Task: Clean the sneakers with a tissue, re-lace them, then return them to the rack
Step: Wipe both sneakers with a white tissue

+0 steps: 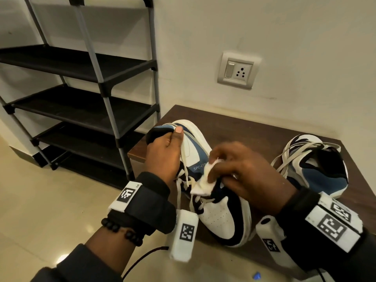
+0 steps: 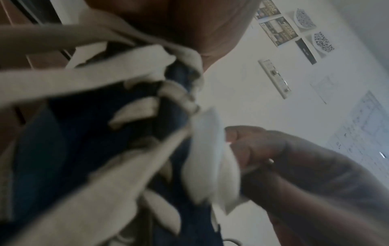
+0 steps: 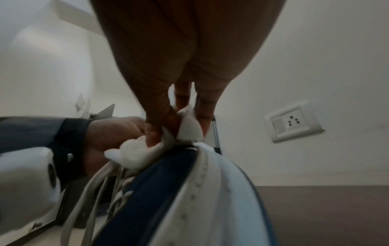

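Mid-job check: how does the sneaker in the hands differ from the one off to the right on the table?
The held sneaker is gripped at the collar by the left hand, while the right hand presses a tissue to its side; the other sneaker lies untouched on the table. The held sneaker's toe points toward the camera; the other sneaker shows its opening. Both have white, blue and black uppers with loose laces.

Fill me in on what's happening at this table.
A person is cleaning a sneaker on the brown table. The left hand grips its collar while the right hand pinches a white tissue against the upper near the loose laces. The second sneaker lies to the right, laces undone. The black rack holds no shoes on its visible shelves.
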`<state>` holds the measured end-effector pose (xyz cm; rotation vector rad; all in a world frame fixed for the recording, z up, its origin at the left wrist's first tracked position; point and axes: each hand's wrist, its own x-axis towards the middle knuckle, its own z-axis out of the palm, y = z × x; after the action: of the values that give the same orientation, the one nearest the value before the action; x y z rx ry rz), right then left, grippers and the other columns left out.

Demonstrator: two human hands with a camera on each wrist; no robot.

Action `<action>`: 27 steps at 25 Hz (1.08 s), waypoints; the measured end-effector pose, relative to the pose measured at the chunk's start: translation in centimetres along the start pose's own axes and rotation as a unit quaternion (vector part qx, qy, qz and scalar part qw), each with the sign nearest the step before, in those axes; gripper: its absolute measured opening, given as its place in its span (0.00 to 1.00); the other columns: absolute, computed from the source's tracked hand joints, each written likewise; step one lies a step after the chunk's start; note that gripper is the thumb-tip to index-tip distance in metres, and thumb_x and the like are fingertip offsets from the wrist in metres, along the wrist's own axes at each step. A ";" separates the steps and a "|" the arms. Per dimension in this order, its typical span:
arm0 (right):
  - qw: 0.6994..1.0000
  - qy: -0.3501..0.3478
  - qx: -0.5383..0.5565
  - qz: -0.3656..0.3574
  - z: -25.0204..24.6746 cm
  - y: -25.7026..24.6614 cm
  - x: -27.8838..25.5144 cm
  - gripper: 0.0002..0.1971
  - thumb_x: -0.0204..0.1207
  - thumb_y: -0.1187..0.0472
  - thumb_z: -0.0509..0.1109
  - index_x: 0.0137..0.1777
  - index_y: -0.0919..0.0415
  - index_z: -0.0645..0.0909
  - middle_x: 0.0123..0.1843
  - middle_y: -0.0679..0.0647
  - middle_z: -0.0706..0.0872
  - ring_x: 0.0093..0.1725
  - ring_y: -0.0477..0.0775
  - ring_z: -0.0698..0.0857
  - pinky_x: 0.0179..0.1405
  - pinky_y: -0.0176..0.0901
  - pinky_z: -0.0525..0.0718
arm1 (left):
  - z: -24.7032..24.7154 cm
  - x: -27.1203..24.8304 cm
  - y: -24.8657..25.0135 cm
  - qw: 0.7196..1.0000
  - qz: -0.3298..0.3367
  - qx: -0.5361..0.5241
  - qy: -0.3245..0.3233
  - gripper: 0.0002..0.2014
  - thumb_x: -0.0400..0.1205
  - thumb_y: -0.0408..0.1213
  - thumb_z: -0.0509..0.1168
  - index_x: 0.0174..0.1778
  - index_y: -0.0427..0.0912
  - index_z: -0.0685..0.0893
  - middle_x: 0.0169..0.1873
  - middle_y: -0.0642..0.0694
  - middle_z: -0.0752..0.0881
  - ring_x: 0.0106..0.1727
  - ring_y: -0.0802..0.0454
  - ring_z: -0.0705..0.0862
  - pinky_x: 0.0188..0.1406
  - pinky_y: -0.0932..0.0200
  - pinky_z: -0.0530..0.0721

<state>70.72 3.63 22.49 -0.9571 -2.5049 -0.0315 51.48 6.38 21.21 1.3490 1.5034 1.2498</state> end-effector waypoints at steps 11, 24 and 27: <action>0.999 0.004 -0.034 -0.010 1.0 -1.3 -0.3 0.13 0.74 0.48 0.64 0.40 0.55 0.85 0.58 0.51 0.81 0.56 0.52 0.78 0.40 0.45 0.85 | -0.2 0.0 0.0 0.999 0.001 0.037 0.022 0.23 0.87 0.54 0.50 0.58 0.41 0.82 0.50 0.43 0.85 0.50 0.52 0.84 0.49 0.58 0.83; 0.993 -0.037 -0.107 -0.027 0.4 -0.6 -1.2 0.08 0.66 0.59 0.74 0.45 0.51 0.86 0.50 0.52 0.84 0.46 0.52 0.80 0.35 0.34 0.72 | -0.9 1.2 -0.2 0.991 -0.061 -0.041 0.109 0.21 0.86 0.53 0.53 0.50 0.42 0.85 0.50 0.41 0.88 0.54 0.42 0.86 0.63 0.39 0.81; 0.994 -0.042 -0.101 0.011 0.2 0.6 -2.0 0.09 0.68 0.57 0.70 0.48 0.49 0.85 0.54 0.51 0.83 0.50 0.53 0.80 0.35 0.38 0.80 | -0.9 1.7 -0.4 0.987 -0.066 -0.033 0.143 0.25 0.85 0.52 0.55 0.51 0.31 0.84 0.51 0.28 0.86 0.54 0.28 0.83 0.61 0.33 0.80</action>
<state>72.36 2.87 21.32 -1.0865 -2.6064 -0.2468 50.23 7.93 21.20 1.0416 1.7007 1.4378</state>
